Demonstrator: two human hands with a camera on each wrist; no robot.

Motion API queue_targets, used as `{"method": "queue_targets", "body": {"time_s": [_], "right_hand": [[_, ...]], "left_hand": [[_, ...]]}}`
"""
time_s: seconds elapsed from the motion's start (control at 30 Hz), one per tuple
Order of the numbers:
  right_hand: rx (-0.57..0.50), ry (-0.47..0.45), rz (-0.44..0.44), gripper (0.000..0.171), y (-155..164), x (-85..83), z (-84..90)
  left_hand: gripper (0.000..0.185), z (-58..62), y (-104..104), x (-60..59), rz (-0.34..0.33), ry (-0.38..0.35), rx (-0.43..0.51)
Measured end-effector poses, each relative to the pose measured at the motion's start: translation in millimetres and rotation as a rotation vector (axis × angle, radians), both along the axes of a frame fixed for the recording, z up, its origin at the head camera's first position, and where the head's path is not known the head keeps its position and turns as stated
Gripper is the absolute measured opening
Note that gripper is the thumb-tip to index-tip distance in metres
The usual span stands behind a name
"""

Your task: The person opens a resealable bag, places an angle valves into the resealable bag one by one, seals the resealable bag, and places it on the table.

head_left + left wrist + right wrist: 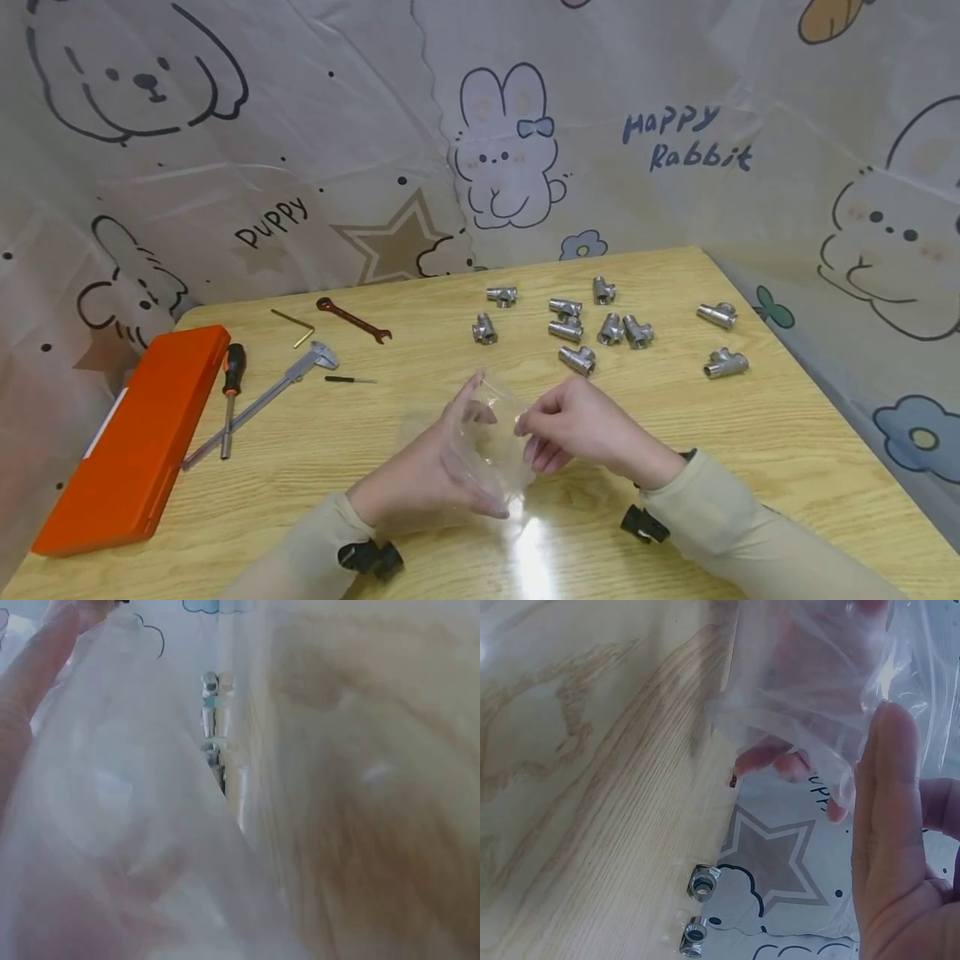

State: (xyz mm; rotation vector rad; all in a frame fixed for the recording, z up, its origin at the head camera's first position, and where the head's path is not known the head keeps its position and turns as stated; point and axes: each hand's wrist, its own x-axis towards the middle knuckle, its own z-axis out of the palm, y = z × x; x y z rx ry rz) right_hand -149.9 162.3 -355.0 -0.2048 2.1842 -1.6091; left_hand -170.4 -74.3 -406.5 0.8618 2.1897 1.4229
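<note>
Across a wood-grain table (750,442), 10 metal tee fittings (638,332) lie beyond a clear plastic bag (495,446) raised near the middle. The left hand (427,462) holds it with thumb and fingers curved apart; the right hand (581,425) pinches its edge. An orange case (142,433) lies leftward.

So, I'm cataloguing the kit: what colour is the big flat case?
The case is bright orange, clearest in the head view.
</note>
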Motion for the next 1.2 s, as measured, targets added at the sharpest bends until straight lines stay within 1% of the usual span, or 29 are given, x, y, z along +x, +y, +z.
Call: {"method": "queue_targets", "body": {"time_s": [0.07, 0.13, 0.23, 0.27, 0.37, 0.43, 0.5, 0.57, 0.63, 0.7, 0.77, 0.87, 0.97, 1.03, 1.1, 1.2], "right_hand": [[0.000, 0.001, -0.003, 0.021, -0.2, 0.3, -0.3], [0.002, 0.001, -0.004, 0.021, -0.1, 0.4, -0.8], [0.024, 0.004, 0.003, 0.021, 1.3, 0.0, -1.5], [0.035, 0.006, 0.007, 0.021, 2.4, -0.2, -1.6], [0.078, 0.018, 0.013, 0.026, 7.8, -1.8, -1.4], [0.114, 0.025, 0.003, 0.033, 14.4, -4.1, 0.0], [0.153, 0.029, -0.020, 0.040, 24.2, -7.9, 2.0], [0.213, 0.041, -0.047, 0.043, 35.9, -12.7, 4.7], [0.285, 0.077, -0.053, 0.041, 47.6, -18.3, 6.4], [0.393, 0.139, -0.042, 0.036, 56.8, -23.7, 7.3], [0.502, 0.215, -0.024, 0.031, 63.5, -28.0, 6.6], [0.631, 0.322, -0.019, 0.027, 68.6, -33.6, 3.1], [0.679, 0.398, -0.037, 0.024, 70.6, -38.4, -3.2], [0.696, 0.447, -0.044, 0.021, 71.6, -41.6, -7.9], [0.709, 0.491, -0.053, 0.019, 72.7, -44.9, -12.6], [0.747, 0.560, -0.045, 0.021, 74.6, -51.7, -20.2]], "left_hand": [[0.137, -0.6, 1.8, 2.2, 0.023, 0.017, -0.007], [0.123, -0.8, 3.4, 3.6, 0.034, 0.044, -0.009], [0.098, -1.8, 4.9, 3.6, 0.014, 0.042, 0.018], [0.092, -2.3, 5.2, 3.1, -0.001, 0.034, 0.028], [0.085, -5.1, 3.9, 1.9, -0.024, -0.007, 0.031], [0.081, -7.0, 2.2, 1.4, -0.020, -0.024, 0.007], [0.080, -8.0, 0.3, 1.0, -0.013, -0.040, -0.022], [0.081, -7.7, -1.8, 0.7, -0.009, -0.055, -0.051], [0.082, -6.2, -3.6, 0.5, -0.002, -0.037, -0.095], [0.082, -4.6, -5.0, 0.2, 0.000, 0.013, -0.147], [0.076, -3.4, -4.4, 0.4, 0.005, 0.066, -0.203], [0.069, -3.8, -3.0, 1.2, 0.006, 0.146, -0.279], [0.066, -5.0, -2.0, 2.4, 0.003, 0.220, -0.342], [0.070, -5.2, -2.4, 3.1, 0.000, 0.252, -0.369], [0.077, -4.3, -2.6, 3.4, 0.004, 0.260, -0.379], [0.095, -2.2, -3.8, 2.8, 0.022, 0.249, -0.371]]}}
